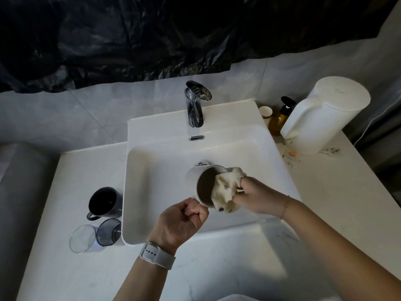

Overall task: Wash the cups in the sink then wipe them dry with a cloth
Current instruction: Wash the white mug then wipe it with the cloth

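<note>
white counter (71, 268) | grey tiles | left hand (182, 220) grips mug (195, 181) | right hand (256, 196) pinches cloth (225, 190)

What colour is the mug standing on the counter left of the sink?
The glossy ceramic mug with a handle is black, inside and outside; the head view shows it.

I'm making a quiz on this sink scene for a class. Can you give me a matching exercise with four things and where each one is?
Things:
1. white mug
2. cream cloth
3. dark mug
4. amber pump bottle

Places:
A. on the counter left of the sink, upright
B. held over the sink by the left hand, tilted
C. on the counter right of the tap, beside a white kettle
D. pushed into a mug's mouth by the right hand

Pairs: 1-B, 2-D, 3-A, 4-C
</note>
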Motion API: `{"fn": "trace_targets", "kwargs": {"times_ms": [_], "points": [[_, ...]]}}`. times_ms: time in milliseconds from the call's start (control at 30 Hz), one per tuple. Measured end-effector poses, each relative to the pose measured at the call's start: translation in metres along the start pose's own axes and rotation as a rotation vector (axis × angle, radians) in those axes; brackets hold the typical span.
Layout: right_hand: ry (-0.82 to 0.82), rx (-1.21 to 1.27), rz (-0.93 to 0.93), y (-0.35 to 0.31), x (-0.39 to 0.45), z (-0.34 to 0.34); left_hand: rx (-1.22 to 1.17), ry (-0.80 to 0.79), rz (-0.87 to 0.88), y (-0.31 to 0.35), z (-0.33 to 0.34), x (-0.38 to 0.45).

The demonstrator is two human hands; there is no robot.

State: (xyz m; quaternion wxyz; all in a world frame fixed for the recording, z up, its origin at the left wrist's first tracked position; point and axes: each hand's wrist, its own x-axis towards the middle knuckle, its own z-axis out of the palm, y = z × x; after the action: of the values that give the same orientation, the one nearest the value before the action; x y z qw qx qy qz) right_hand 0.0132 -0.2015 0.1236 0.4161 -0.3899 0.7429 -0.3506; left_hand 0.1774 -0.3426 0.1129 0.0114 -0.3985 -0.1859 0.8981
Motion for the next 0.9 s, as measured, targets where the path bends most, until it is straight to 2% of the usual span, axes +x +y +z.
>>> {"fn": "trace_targets", "kwargs": {"times_ms": [133,167,267,367,467,533,600,667,733,800,833,900], "points": [[-0.083,0.286,0.033,-0.007,0.0,0.001,0.013,-0.007,0.023,0.0,-0.003,-0.002],[-0.036,0.287,0.024,-0.006,0.005,0.007,0.014,-0.009,0.033,-0.002,-0.002,-0.003],[0.238,0.305,0.085,-0.002,0.022,0.023,0.103,-0.015,0.086,-0.014,-0.001,-0.004],[0.377,0.341,0.192,0.006,0.033,0.035,0.211,-0.012,0.17,-0.022,0.004,-0.005],[0.399,0.41,0.216,0.005,0.032,0.044,0.427,0.091,0.281,-0.011,0.009,-0.006],[0.396,0.486,0.295,0.005,0.033,0.049,0.847,0.228,0.482,-0.003,0.006,-0.008],[0.277,0.69,0.382,0.007,0.032,0.048,1.222,0.301,0.779,0.004,0.0,-0.008],[0.063,0.993,0.42,0.007,0.027,0.044,1.299,0.112,0.956,0.013,-0.005,-0.006],[-0.102,1.072,0.466,0.003,0.023,0.044,1.301,-0.131,0.922,0.015,-0.004,-0.002],[-0.197,0.984,0.488,-0.005,0.017,0.049,1.3,-0.233,0.912,0.012,0.0,0.003],[-0.228,0.968,0.494,-0.009,0.015,0.051,1.282,-0.21,0.938,0.01,0.003,0.005],[-0.138,0.845,0.492,-0.016,0.015,0.05,1.209,-0.105,0.944,0.002,0.007,0.006]]}}
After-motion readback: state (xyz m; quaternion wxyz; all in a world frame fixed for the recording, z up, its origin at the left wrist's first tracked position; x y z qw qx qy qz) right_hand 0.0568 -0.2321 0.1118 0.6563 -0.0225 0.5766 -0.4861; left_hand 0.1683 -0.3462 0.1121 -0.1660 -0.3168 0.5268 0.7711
